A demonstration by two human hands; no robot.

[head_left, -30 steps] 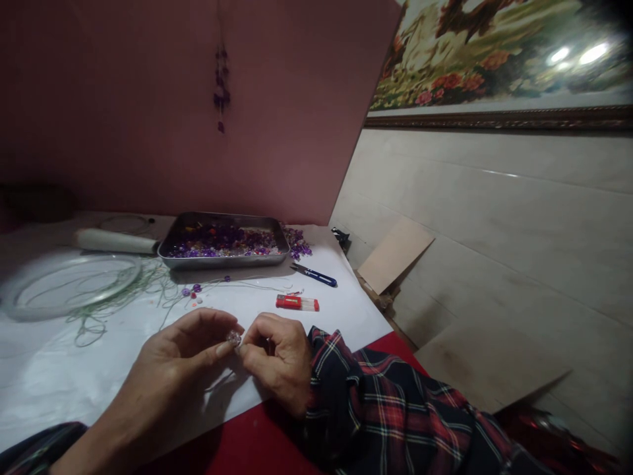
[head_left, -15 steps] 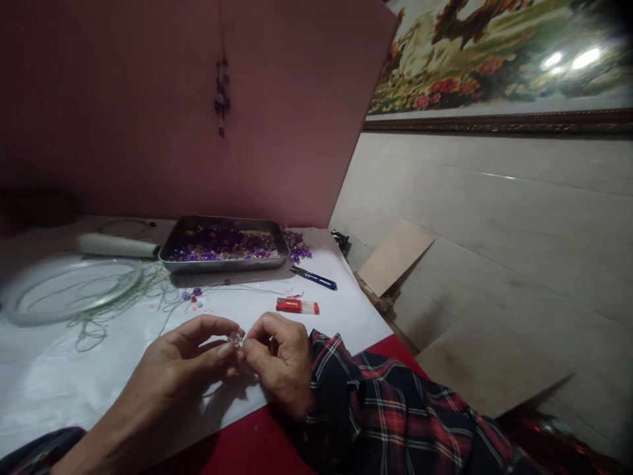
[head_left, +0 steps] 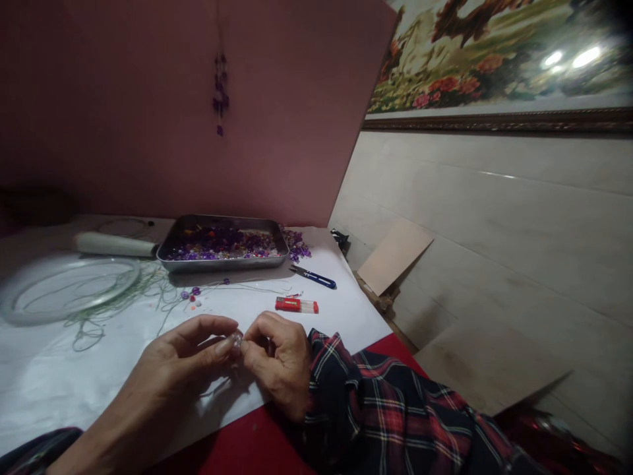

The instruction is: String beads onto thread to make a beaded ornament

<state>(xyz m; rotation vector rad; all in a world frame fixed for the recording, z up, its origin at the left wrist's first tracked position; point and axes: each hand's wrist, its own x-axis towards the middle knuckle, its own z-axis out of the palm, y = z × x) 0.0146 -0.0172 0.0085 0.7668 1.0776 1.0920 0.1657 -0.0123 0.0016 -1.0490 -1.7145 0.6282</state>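
Between the thumb and fingers of my left hand [head_left: 185,359] is a small clear bead piece [head_left: 237,341]. My right hand [head_left: 277,359] is pinched closed right beside it, its fingertips meeting the piece; what they grip is too small to make out. Beyond my hands lie a red lighter [head_left: 297,305] and dark blue thread snips [head_left: 313,276] on the white sheet. A few purple and red beads [head_left: 192,295] lie near a thin cord left of the lighter.
A metal tray [head_left: 222,265] of purple beads stands at the back, with loose beads [head_left: 298,245] at its right. Further left are a clear ring [head_left: 14,310], tangled green thread [head_left: 123,297] and a pale roll [head_left: 116,245]. A beaded strand [head_left: 220,95] hangs behind.
The clear piece has turned slightly between my left fingertips, and the fingers of both hands have shifted a little. Objects on the sheet lie as before.
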